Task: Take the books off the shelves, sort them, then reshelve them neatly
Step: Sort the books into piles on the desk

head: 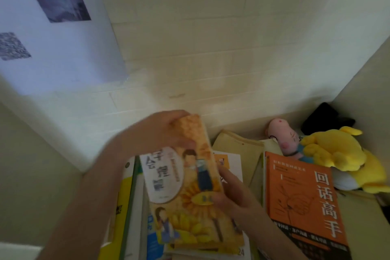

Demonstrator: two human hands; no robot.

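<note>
I hold a yellow-orange illustrated book (185, 177) with sunflowers and cartoon figures on its cover, tilted above a stack. My left hand (160, 131) grips its far top edge. My right hand (234, 194) grips its right edge near the middle. Under it lies a similar sunflower-covered book (200, 228) on a pile of books (128, 207) with yellow and green spines. An orange book (304, 200) with large black characters lies flat to the right.
A pink plush toy (282, 135) and a yellow plush toy (341, 154) sit at the back right, beside a black object (325, 120). Beige folders (238, 148) lie behind the books. A white poster (52, 34) hangs on the left wall.
</note>
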